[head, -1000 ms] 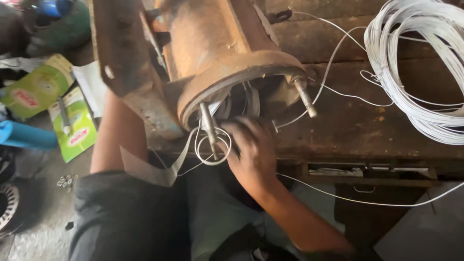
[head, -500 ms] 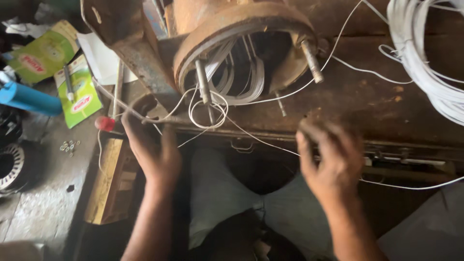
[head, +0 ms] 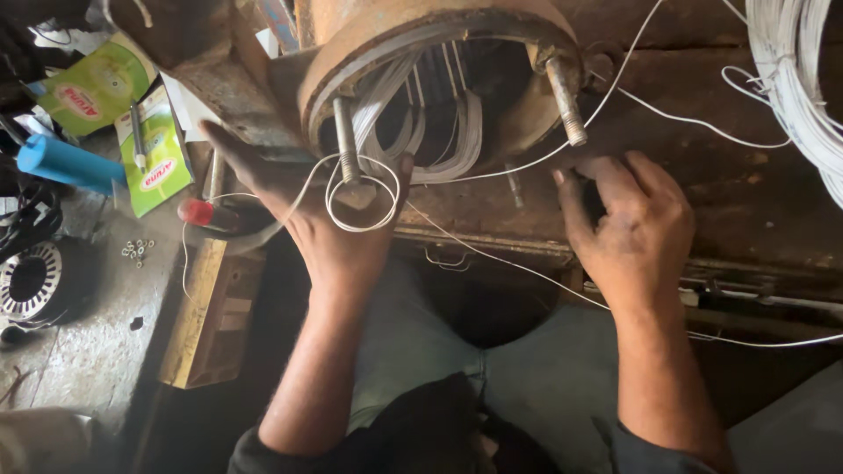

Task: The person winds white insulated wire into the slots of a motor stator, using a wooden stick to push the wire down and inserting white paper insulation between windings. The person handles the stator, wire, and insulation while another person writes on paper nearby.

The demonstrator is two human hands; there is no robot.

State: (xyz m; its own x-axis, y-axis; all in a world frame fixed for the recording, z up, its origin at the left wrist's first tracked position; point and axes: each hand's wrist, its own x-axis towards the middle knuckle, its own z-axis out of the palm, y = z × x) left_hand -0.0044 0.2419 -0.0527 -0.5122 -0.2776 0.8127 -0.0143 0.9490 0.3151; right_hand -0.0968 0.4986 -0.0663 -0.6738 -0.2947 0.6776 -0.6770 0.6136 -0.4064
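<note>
Since a second ago the right hand (head: 637, 224) has left the wire loop (head: 362, 202) and now rests spread on the workbench (head: 755, 202) near its front edge, gripping nothing. The left hand (head: 329, 224), fingers open, has come up beneath the loop, which hangs off a threaded stud (head: 346, 140) of the motor stator housing (head: 439, 53); winding appears paused.

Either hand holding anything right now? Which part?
Left hand has the small white wire loop lying across its thumb and fingers below the motor housing; a firm pinch cannot be told. Right hand rests on the bench, holding nothing visible.
</note>
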